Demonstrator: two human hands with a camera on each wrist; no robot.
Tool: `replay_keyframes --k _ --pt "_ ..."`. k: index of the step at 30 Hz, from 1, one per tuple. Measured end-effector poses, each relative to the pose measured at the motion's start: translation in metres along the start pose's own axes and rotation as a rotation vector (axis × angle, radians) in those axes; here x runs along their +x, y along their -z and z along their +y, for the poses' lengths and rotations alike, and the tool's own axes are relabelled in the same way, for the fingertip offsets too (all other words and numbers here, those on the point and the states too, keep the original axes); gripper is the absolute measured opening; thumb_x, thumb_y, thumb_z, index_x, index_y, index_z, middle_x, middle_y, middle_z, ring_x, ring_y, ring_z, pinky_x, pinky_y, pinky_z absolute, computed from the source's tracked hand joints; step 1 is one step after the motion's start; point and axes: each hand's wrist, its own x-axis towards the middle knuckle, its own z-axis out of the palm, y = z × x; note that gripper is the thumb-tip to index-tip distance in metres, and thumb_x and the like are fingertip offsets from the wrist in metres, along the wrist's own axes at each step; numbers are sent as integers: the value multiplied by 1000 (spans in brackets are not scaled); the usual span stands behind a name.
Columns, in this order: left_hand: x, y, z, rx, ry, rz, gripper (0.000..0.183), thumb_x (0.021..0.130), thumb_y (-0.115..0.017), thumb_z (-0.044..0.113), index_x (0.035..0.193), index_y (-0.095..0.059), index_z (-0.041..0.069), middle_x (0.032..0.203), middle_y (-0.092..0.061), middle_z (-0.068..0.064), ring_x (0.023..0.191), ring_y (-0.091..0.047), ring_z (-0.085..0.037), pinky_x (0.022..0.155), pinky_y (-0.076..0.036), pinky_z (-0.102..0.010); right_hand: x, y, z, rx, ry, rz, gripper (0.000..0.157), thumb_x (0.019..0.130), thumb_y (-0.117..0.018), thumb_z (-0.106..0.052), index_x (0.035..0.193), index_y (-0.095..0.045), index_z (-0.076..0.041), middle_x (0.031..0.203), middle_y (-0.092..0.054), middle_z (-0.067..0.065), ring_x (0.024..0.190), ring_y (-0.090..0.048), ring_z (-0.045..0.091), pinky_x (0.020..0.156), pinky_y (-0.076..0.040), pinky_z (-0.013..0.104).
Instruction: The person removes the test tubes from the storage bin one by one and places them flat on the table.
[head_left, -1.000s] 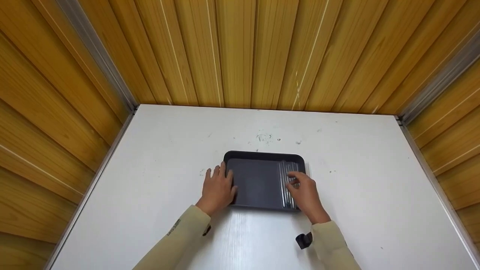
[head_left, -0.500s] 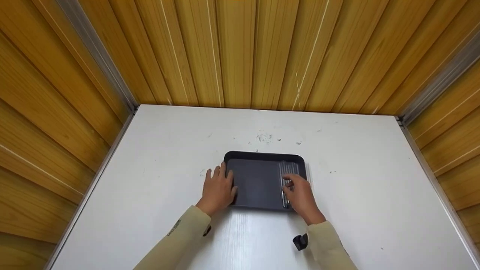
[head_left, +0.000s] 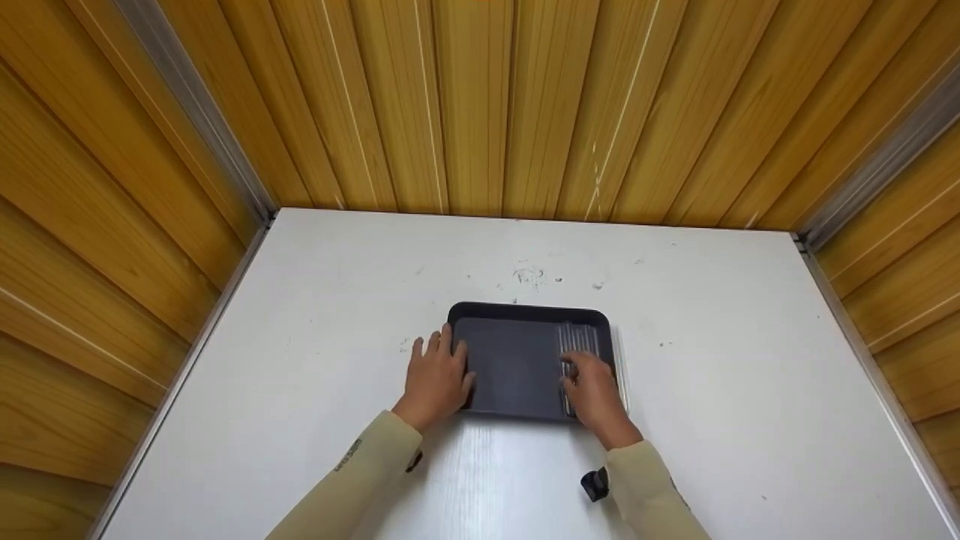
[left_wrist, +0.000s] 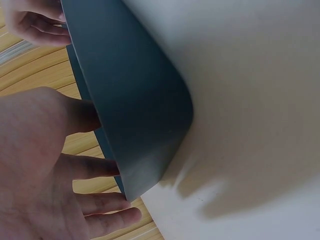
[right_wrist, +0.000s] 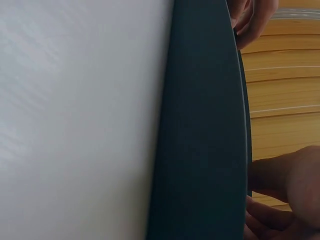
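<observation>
A dark grey rectangular tray (head_left: pixel 510 367) lies on the white table. Several thin, clear rods or tubes (head_left: pixel 576 337) lie side by side along its right part, running front to back. My left hand (head_left: pixel 435 379) rests over the tray's left rim, its fingers spread and mostly straight; the left wrist view shows the fingers (left_wrist: pixel 92 167) reaching over the edge. Over the rods is my right hand (head_left: pixel 596 394), fingers curled, thumb and forefinger tips at the leftmost rods. Whether it pinches one is hidden, since the tray wall covers the fingertips in the right wrist view.
Wood-patterned panels (head_left: pixel 472 112) enclose the table (head_left: pixel 360 285) at the back and sides, with grey metal strips at the corners. Dark specks and scuffs mark the tabletop beyond the tray. A black device (head_left: pixel 595 484) hangs at the right sleeve.
My right hand has slid a little to the left and towards me across the rods. The left hand and the tray have stayed where they were.
</observation>
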Motion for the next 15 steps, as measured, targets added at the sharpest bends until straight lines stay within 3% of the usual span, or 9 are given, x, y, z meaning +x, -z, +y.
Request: replay_keyframes --k 15 --pt "1 1 0 16 2 -10 54 95 -56 43 135 -54 7 146 -43 -22 131 -46 -34 107 -36 -53 -2 -9 -3 -185 140 38 36 80 -72 4 115 -64 2 115 -62 19 110 -61 36 91 -51 46"
